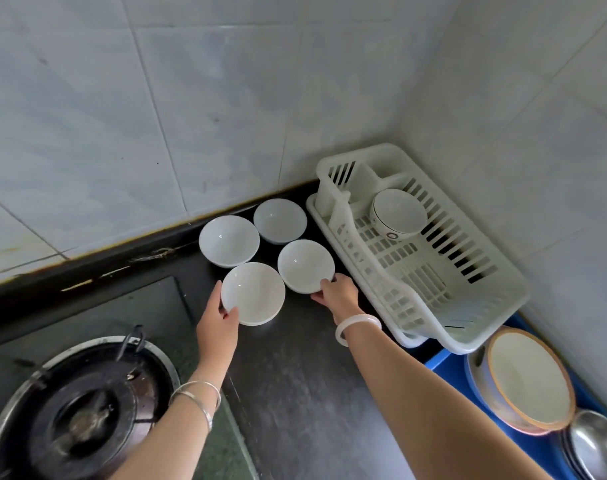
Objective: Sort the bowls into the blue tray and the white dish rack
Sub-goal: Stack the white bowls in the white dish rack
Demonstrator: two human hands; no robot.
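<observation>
Several plain white bowls stand in a cluster on the dark counter. My left hand (216, 315) grips the rim of the nearest bowl (253, 292). My right hand (338, 294) holds the edge of the bowl beside it (305, 265). Two more bowls (228, 240) (280, 220) sit behind them by the wall. The white dish rack (496, 289) stands to the right in the corner and holds one patterned bowl (397, 214) lying tilted. The blue tray (440, 362) at the lower right holds a large orange-rimmed bowl (530, 375) and a metal bowl (596, 445).
A gas burner (83, 407) with a metal ring sits at the lower left. Tiled walls close off the back and right sides of the counter (305, 393). The rack rests on a white drip tray (316, 209).
</observation>
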